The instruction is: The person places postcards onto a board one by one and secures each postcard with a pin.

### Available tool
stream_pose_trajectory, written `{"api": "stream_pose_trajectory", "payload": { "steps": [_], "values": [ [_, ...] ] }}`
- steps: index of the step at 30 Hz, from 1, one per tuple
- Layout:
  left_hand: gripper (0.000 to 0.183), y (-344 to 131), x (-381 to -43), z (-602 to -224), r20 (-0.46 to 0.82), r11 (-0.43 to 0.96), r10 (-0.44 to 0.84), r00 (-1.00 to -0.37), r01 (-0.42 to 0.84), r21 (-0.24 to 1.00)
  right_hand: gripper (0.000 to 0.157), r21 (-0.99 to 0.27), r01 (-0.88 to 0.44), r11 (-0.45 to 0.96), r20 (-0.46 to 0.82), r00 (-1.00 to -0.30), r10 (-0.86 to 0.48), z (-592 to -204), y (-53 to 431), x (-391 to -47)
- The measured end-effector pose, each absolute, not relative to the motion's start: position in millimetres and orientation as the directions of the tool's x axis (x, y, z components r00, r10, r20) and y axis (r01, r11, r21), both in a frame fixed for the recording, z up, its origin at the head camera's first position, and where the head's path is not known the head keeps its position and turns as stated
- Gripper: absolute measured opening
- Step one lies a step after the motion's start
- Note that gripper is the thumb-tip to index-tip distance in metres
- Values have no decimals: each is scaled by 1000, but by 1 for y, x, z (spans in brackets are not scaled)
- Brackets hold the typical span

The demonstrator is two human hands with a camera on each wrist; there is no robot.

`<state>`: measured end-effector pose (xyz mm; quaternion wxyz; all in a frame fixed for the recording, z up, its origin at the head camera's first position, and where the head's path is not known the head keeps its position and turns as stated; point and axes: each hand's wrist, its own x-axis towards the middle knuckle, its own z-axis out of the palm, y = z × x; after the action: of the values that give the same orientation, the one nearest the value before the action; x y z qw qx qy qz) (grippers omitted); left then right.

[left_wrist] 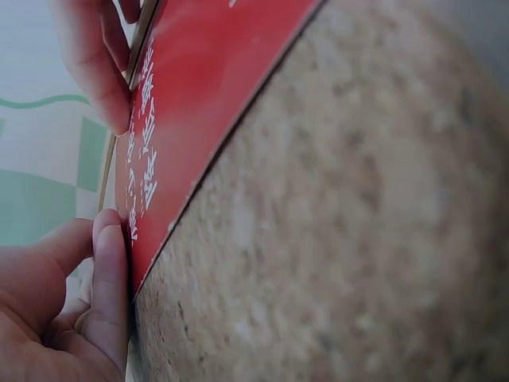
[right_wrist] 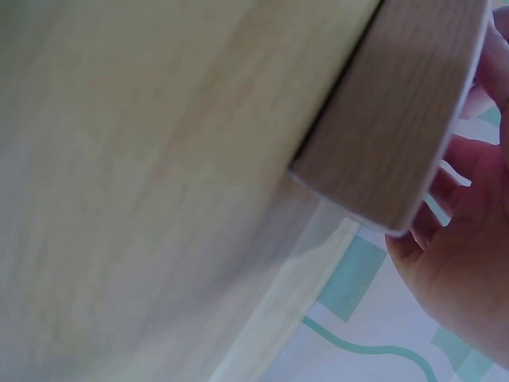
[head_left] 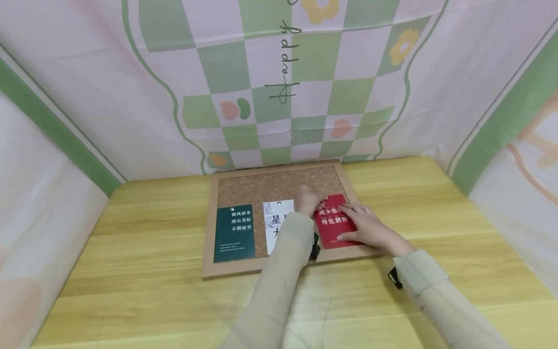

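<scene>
A red card (head_left: 333, 230) with white characters lies on the right part of a wood-framed cork board (head_left: 244, 186). My left hand (head_left: 307, 201) is at the card's top edge, thumb and forefinger pinched together; a small pale spot like a pushpin head shows at these fingertips, mostly hidden. In the left wrist view the left fingers (left_wrist: 107, 270) touch the edge of the card. Spread over the card's right side, my right hand (head_left: 366, 227) rests with its fingers and thumb extended. In the right wrist view it lies beyond the frame's corner (right_wrist: 390, 135).
A dark green card (head_left: 234, 242) and a white card (head_left: 271, 235), partly behind the left forearm, hang on the board, each with a small pin at its top. The board lies on a yellow wooden table (head_left: 152, 242). A patterned cloth (head_left: 270, 58) rises behind it.
</scene>
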<state>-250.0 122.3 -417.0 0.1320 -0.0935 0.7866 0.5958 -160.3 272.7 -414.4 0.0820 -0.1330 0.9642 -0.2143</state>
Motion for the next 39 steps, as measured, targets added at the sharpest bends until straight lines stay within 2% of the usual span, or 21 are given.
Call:
{"api": "stream_pose_trajectory", "payload": {
  "steps": [17, 20, 26, 32, 36, 39],
  "values": [
    [12, 123, -250, -415, -336, 288, 16, -942, -317, 903, 84, -440, -223, 870, -93, -952, -291, -411, 271, -159],
    [11, 120, -254, -417, -367, 270, 53, -929, -340, 901, 86, -449, -228, 864, -87, -951, -296, -411, 272, -158],
    [24, 110, -256, -418, -384, 196, 180, -906, -349, 916, 88, -459, -245, 854, -63, -950, -306, -411, 273, -158],
    [29, 107, -252, -415, -386, 156, 216, -897, -358, 921, 85, -457, -215, 863, -107, -950, -294, -412, 273, -159],
    [30, 107, -255, -415, -374, 105, 190, -908, -360, 927, 84, -449, -219, 866, -109, -949, -297, -410, 271, -159],
    [30, 103, -260, -412, -340, 67, 125, -932, -334, 940, 84, -456, -216, 863, -113, -948, -297, -409, 271, -159]
  ]
}}
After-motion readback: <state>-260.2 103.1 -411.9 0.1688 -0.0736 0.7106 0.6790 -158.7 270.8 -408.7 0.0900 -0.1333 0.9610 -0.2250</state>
